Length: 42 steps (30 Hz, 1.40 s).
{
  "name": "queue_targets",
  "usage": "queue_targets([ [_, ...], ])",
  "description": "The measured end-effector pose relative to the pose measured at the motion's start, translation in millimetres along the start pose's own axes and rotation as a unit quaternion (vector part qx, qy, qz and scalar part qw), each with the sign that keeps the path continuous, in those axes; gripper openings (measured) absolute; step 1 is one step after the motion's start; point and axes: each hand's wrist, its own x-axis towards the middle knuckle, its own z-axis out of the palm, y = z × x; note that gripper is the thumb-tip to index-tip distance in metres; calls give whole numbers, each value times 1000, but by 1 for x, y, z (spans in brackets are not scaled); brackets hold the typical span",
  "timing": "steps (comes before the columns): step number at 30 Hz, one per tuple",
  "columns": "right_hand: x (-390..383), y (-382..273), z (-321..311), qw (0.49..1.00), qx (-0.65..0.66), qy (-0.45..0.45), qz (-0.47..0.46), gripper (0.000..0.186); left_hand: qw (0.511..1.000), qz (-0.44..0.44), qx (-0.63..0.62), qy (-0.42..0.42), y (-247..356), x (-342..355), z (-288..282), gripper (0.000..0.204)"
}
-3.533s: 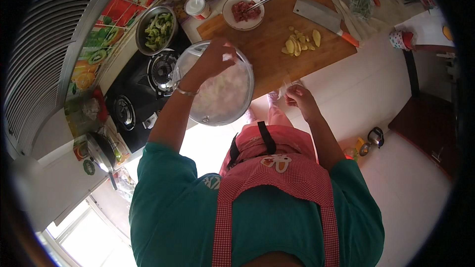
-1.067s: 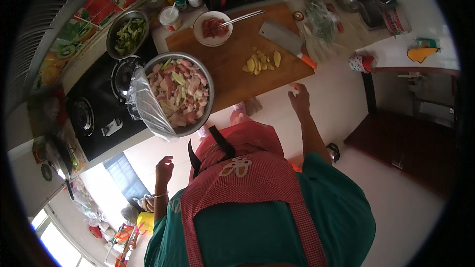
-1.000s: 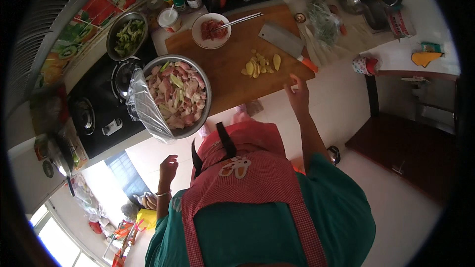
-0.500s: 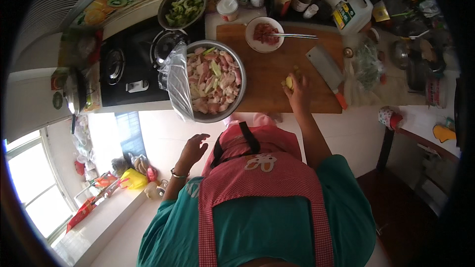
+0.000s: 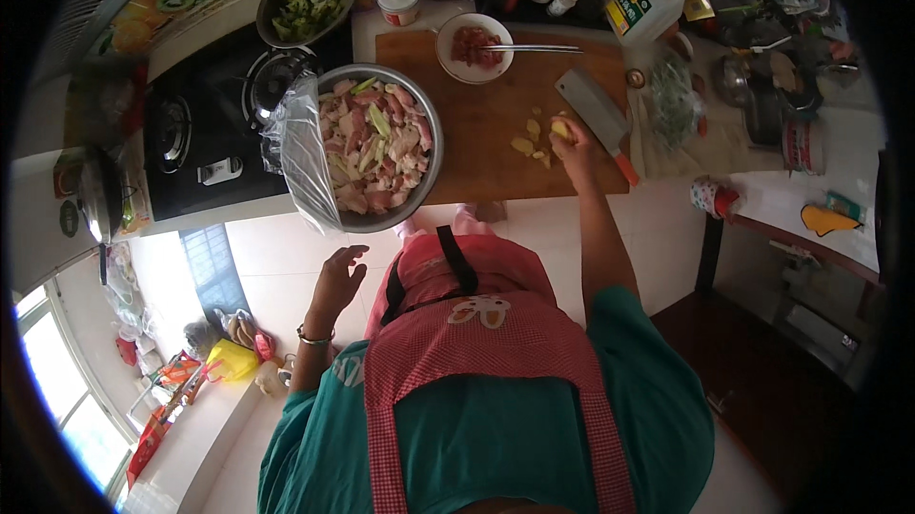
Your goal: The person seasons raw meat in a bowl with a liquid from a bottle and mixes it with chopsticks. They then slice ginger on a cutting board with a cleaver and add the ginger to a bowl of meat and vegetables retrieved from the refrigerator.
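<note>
My right hand [image 5: 578, 154] is over the right part of the wooden cutting board [image 5: 477, 147], its fingers closed on a yellow piece of ginger [image 5: 560, 129]. Several ginger slices [image 5: 523, 145] lie on the board just left of it. Close by on the right, a cleaver [image 5: 591, 104] with an orange-tipped handle rests at the board's edge. My left hand [image 5: 338, 283] hangs in the air before the counter, fingers apart and holding nothing. Beyond it stands a large metal basin [image 5: 434, 133] of cut raw meat [image 5: 372, 142] with green pieces on top and plastic film over its left side.
A white bowl [image 5: 445, 64] of chopped red meat with chopsticks across it sits at the board's far side. Left is a black gas stove [image 5: 195, 147], with a metal bowl of green vegetables [image 5: 310, 7] behind. Bottles and a white jug [image 5: 658, 4] crowd the back right.
The view has shifted, moving the counter leftward. My right hand has moved right over the board, toward the cleaver, and ginger slices now show beside it. My left hand stays empty.
</note>
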Motion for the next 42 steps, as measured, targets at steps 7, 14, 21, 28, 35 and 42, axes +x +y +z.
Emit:
queue_targets([
  [7, -12, -23, -8, 999, -20, -37, 24, 49, 1000, 1, -11, -10, 8, -1, 2, 35],
  [14, -9, -39, 6, 990, -100, -79, -57, 60, 1000, 8, 4, -17, 12, -2, 14, 34],
  [21, 10, -4, -27, 992, 99, -29, 70, 51, 1000, 16, 9, -17, 12, 0, 18, 35],
  [28, -2, -49, -25, 932, 328, 27, 155, 44, 1000, 10, -20, 4, 11, -5, 25, 34],
  [35, -13, -148, 116, 955, 167, -240, 49, 44, 999, 25, -42, 22, 18, 4, 22, 34],
  [42, -27, -175, 190, 954, -17, -191, -232, 36, 999, 17, -45, 20, 9, 1, 22, 37],
])
